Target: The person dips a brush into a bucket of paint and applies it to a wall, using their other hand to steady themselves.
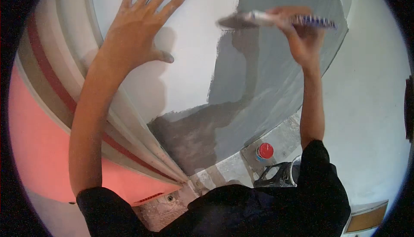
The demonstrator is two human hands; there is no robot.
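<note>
With fingers spread, my left hand (pixel 140 30) lies against the white, unpainted part of the wall (pixel 194 73). My right hand (pixel 299 30) is closed around the patterned handle of a paintbrush (pixel 254 18), blurred by motion. The brush's dark bristle end points left, at the ragged edge where grey paint (pixel 276 77) meets white. Grey covers the right side and the bottom of this wall. Shadows of my hands and arms fall across the surface.
Below stands a small paint can with a red lid (pixel 266 150) on the stained floor (pixel 233 168). Close by are a dark plastic stool (pixel 276 174) and a partly hidden bucket (pixel 296 168). Curved moulding with a red stripe (pixel 51 71) borders the left; a pale wall (pixel 362 107) stands right.
</note>
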